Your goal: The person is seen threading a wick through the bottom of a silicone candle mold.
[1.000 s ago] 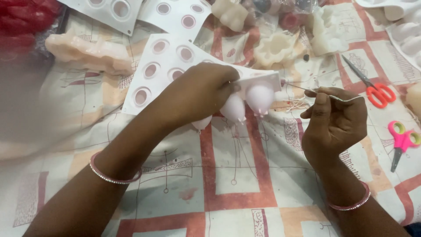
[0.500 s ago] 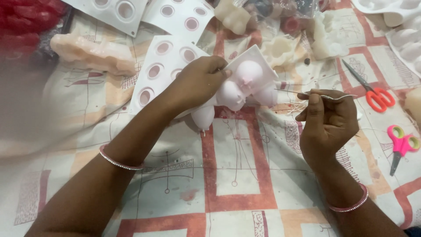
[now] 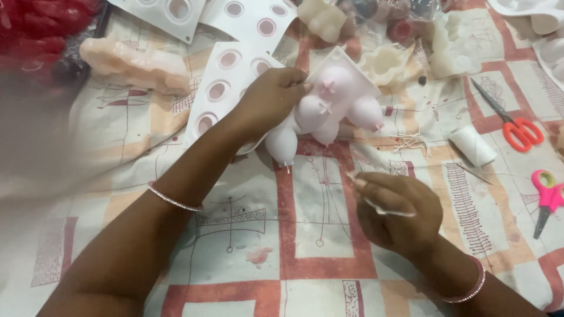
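My left hand point(image 3: 267, 100) grips a white silicone mould point(image 3: 329, 103) by its upper left edge and holds it tilted up off the cloth. Its rounded pale pink cups bulge toward me, and short wick ends poke from their tips. My right hand point(image 3: 396, 214) is lower, over the patterned cloth, pinching a thin white wick point(image 3: 385, 209) between its fingers, apart from the mould. A silver bangle sits on each wrist.
Flat white mould sheets point(image 3: 229, 70) with round holes lie at the back left. A peach wax piece point(image 3: 132, 61) lies far left. Orange-handled scissors point(image 3: 517, 132), a white thread spool point(image 3: 473, 147) and pink-handled scissors point(image 3: 546, 194) lie at the right. Cream wax shapes point(image 3: 385, 61) crowd the back.
My left hand has lifted and tipped the mould so its cups face me. My right hand has dropped down and toward me, away from the mould, still holding the thin piece.
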